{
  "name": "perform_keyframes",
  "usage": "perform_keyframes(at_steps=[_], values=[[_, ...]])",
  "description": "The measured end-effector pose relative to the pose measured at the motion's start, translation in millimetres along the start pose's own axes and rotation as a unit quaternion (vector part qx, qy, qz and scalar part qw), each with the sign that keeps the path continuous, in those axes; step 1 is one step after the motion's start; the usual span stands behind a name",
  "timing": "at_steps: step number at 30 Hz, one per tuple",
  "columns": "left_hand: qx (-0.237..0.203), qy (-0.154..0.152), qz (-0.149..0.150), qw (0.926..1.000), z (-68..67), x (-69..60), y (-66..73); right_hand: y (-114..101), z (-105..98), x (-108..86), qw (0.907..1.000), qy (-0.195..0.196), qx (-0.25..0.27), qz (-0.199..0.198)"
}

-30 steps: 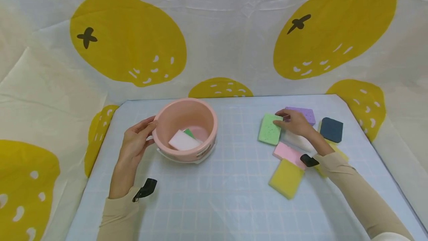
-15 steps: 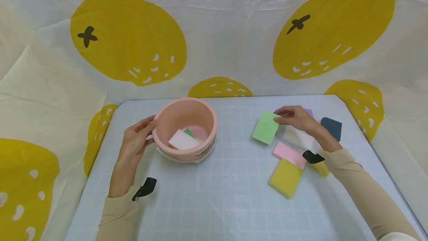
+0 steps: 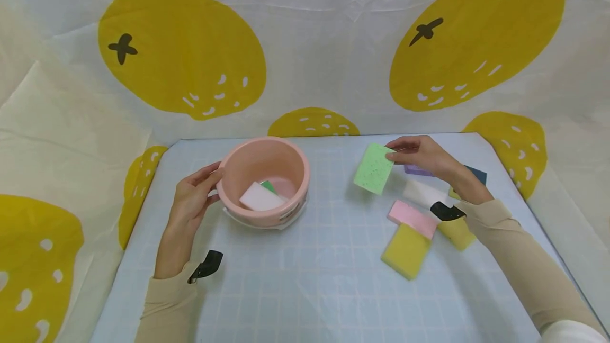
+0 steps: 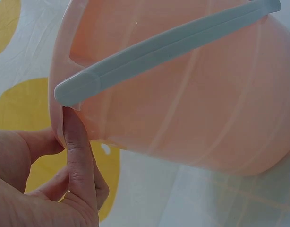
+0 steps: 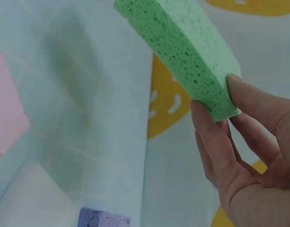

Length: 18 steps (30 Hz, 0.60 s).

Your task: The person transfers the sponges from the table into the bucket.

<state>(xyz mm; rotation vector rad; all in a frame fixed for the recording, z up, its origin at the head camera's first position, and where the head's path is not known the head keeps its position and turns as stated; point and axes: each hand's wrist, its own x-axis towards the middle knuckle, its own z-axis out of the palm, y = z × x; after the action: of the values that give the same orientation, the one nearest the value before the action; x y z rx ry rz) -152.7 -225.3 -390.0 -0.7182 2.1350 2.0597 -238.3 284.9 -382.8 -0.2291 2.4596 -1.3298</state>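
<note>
Pale cloth printed with big yellow fruit [image 3: 476, 62] hangs behind a light-blue checked table [image 3: 305, 295], and both hands are busy! Set the clock on the green sponge [image 3: 374, 169]: it's up in the air, tilted, its shadow cast on the tabletop below. Right hand [image 3: 433, 158] has it pinched by one end only, thumb on one face, fingers on the other. Out at nine o'clock, well apart, sits the pink bucket [image 3: 267, 164], and the left hand [image 3: 195, 195] pinches its rim, just beside the end of the pale handle [image 4: 164, 52]. Inside, a white block [image 3: 261, 197] leans by a green piece [image 3: 268, 187].

Now the danger, as I judge it! That end grip leaves the sponge's far side unsupported; a loosened thumb could let it swing or drop. Over at the bucket, a hard tug on that one-sided hold could tip it. And watch the crowd: purple sponge [image 3: 418, 170] at three, white slab [image 3: 424, 193] at four, then a pink sponge [image 3: 412, 219] touching a yellow one [image 3: 406, 252] around five. A low sweep of the wrist might well scatter them!
</note>
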Motion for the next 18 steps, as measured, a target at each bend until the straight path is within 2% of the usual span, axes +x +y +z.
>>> perform_keyframes(at_steps=[11, 18], values=[[-0.002, 0.008, 0.001, 1.0, -0.6, -0.3, 1.3, -40, -4, 4.7, 0.9992, -0.012, 0.029, -0.024], [0.005, 0.004, 0.005, 1.0, -0.9, -0.4, 1.2, -63, 0, 9.3, 0.9984, -0.023, 0.025, -0.044]])
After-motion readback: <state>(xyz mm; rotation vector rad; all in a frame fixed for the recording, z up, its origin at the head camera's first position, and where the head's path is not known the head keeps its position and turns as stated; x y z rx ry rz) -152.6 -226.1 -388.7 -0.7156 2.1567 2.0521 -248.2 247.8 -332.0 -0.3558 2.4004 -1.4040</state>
